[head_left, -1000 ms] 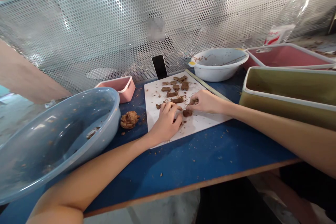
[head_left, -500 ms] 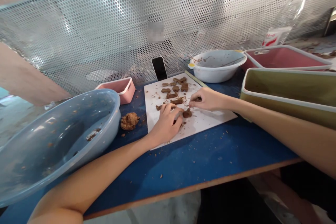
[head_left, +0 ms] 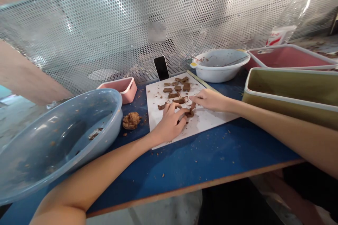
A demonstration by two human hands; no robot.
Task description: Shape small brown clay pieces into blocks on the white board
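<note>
On a white board, my left hand curls its thumb and fingers around a small piece of brown clay. From the other side my right hand reaches in, fingers bent together and their tips at the upper end of that same piece. Behind the hands lie several shaped clay pieces in loose rows, among scattered crumbs. A clay bar is just beyond my left fingertips. Left of the board rests a rough clay lump on the blue tabletop.
A large blue basin stands left, with a small pink basket behind it. A phone leans on the perforated metal panel. A stick, white basin, pink bin, green bin and plastic bottle are right.
My right hand has moved down and slightly left, bringing its fingertips onto the clay piece in my left hand. The left hand has barely moved.
</note>
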